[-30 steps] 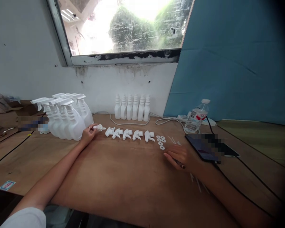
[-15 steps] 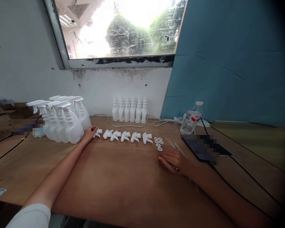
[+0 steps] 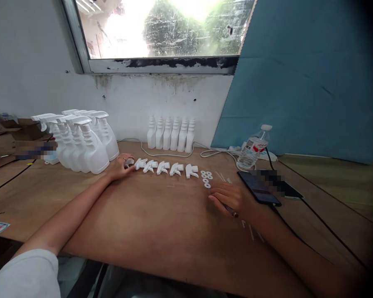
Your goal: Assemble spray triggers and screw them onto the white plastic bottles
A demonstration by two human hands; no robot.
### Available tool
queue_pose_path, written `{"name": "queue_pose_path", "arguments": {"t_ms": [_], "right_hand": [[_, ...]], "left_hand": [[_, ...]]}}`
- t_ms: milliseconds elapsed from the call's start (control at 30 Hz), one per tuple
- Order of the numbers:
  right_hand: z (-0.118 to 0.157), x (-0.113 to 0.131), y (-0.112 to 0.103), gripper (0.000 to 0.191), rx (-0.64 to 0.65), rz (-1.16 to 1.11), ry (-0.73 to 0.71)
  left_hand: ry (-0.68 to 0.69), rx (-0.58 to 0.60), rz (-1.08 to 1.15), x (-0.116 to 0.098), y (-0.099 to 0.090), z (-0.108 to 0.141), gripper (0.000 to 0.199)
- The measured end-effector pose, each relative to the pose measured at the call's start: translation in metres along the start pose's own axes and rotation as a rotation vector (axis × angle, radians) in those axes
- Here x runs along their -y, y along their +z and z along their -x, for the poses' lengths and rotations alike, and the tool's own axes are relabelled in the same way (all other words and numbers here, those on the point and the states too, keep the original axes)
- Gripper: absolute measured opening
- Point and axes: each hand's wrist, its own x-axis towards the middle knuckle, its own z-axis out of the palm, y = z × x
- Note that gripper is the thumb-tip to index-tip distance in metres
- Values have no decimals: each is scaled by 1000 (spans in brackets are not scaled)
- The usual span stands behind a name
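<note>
Head view, looking down over a wooden table (image 3: pixel 161 236), with a blue board (image 3: pixel 298 82) leaning against the wall at 2 o'clock. Showing a cluster of capped spray bottles (image 3: pixel 90 145) standing at 10 o'clock and a row of uncapped white bottles (image 3: pixel 170 134) lining the wall at 12 o'clock. Taking in a clear water bottle (image 3: pixel 252 151) and a dark phone (image 3: pixel 259 188) at 2 o'clock.

Resting the left hand (image 3: pixel 120 167) on the table just right of the capped bottles, fingers loosely apart and no longer pinching anything. Touching with the fingertips the leftmost trigger head (image 3: pixel 129 162), which a second ago was being held up clear of the wood and is now lying at the 9 o'clock end of the row of trigger heads (image 3: pixel 169 167). Meaning, most likely, one head put back in line rather than carried off.

Keeping the right hand (image 3: pixel 233 198) palm down at 3 o'clock, fingers stretched and close together, covering a thin dark stick (image 3: pixel 232 212); not possible to tell whether gripping it. Lying just beyond it, small white washers (image 3: pixel 206 178) and pale thin tubes (image 3: pixel 220 177).
</note>
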Motion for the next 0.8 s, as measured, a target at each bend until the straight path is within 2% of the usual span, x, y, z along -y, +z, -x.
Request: {"name": "queue_pose_path", "arguments": {"t_ms": [100, 167, 267, 333, 467, 600, 667, 800], "right_hand": [[2, -3, -1, 30, 55, -29, -26], [3, -4, 0, 29, 67, -36, -14], [4, -4, 2, 30, 85, -36, 10], [4, -4, 4, 31, 84, -37, 20], [6, -3, 7, 31, 79, -39, 22], [7, -3, 7, 30, 82, -25, 24], [7, -4, 8, 30, 73, -11, 21], [8, -4, 8, 29, 61, 3, 9]], "left_hand": [[118, 111, -2, -8, 1, 1, 54], [159, 143, -9, -9, 2, -1, 48], [197, 147, -9, -7, 4, -2, 37], [197, 106, -4, -6, 4, -2, 36], [110, -73, -4, -7, 5, -11, 39], [-32, -201, -19, -7, 8, -36, 46], [-90, -183, -31, -4, 12, -49, 47], [-149, -48, -70, 3, 26, -61, 41]]}}
